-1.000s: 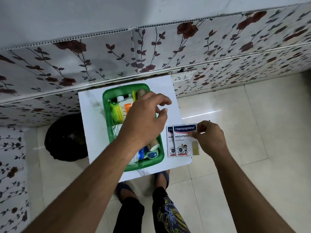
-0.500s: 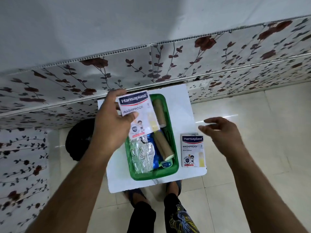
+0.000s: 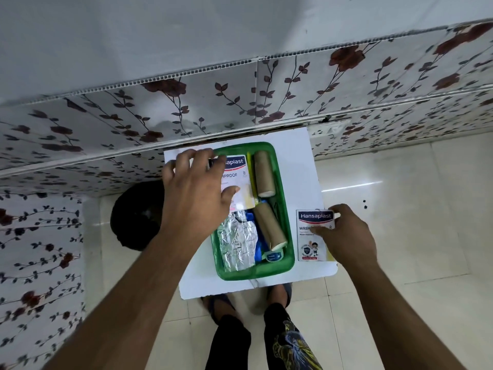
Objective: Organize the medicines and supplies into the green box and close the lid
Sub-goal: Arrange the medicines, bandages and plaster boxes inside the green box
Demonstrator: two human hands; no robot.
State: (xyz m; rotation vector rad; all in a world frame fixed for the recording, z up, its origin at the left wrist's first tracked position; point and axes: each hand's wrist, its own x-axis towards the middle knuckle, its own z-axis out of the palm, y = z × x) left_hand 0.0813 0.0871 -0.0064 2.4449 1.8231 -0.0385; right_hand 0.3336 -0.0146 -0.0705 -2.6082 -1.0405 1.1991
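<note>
The open green box sits on a small white table. Inside lie two tan bandage rolls, a silver foil pack, blue items and a small round tin. My left hand presses one Hansaplast plaster packet flat into the box's far left part, fingers spread over it. My right hand pinches a second Hansaplast packet that lies on the table right of the box. No lid is in view.
A flower-patterned wall panel runs just behind the table. A black round object sits on the tiled floor left of the table. My feet stand under the table's near edge.
My left hand lowered the first plaster packet from above the box down into it. My right hand, open in the air before, came down onto the second packet on the table.
</note>
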